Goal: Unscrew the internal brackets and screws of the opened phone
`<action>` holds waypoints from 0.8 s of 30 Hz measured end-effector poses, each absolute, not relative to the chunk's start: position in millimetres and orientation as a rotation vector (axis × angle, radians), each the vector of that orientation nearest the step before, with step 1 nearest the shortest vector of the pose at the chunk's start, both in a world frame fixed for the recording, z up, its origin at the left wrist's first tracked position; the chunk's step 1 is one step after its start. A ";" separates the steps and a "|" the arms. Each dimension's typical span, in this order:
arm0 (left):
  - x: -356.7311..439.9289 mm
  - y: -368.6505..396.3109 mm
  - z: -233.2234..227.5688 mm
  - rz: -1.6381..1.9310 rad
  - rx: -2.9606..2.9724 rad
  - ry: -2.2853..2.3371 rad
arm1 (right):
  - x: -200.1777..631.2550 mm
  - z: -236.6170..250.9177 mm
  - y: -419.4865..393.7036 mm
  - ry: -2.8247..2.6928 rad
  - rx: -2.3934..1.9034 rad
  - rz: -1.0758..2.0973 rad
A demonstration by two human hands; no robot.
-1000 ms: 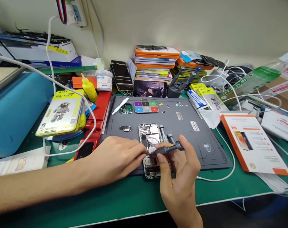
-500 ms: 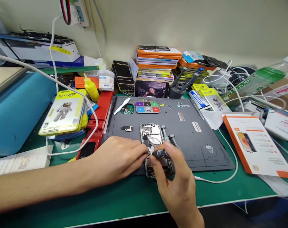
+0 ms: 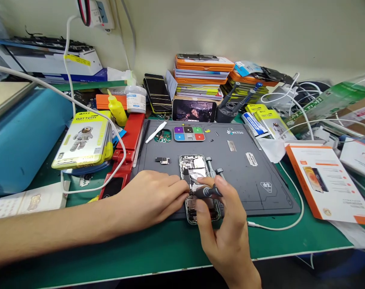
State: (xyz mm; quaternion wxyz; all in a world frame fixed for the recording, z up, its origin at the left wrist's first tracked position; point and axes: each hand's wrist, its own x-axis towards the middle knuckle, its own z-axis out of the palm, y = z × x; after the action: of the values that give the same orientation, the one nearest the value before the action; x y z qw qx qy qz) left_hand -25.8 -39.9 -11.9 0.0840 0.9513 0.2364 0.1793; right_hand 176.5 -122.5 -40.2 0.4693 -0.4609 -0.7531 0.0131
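Working the opened phone (image 3: pixel 197 175) with a screwdriver (image 3: pixel 205 192) seems the step in hand in the head view. The right hand (image 3: pixel 226 226) grips the slim, dark handle; the left hand (image 3: pixel 158 193) curls at the phone's edge, its pinch hidden. Round-cornered, metal-rimmed, the phone lies mostly on a matte mat (image 3: pixel 245 184). Next likely calls for steady pressure.

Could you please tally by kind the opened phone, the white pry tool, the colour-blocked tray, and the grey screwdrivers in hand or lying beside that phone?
Opened phone: 1
White pry tool: 1
Colour-blocked tray: 1
Held screwdriver, in the right hand: 1
Lying screwdrivers: 2
Total: 6
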 end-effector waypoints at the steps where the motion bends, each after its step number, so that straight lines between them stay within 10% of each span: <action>1: -25.6 -39.9 -12.0 0.545 2.841 0.715 | 176.0 -40.0 -122.5 -1.849 -1.123 0.002; 24: -29.8 -37.9 -9.3 0.618 2.818 0.651 | 175.0 -38.7 -126.6 -1.591 -1.041 0.159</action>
State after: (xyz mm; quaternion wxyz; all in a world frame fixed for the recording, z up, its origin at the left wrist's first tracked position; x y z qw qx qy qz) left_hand -29.8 -37.9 -9.3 0.0918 0.9488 0.2191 0.2081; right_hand 175.0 -126.6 -38.7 0.5785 -0.4450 -0.6802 0.0682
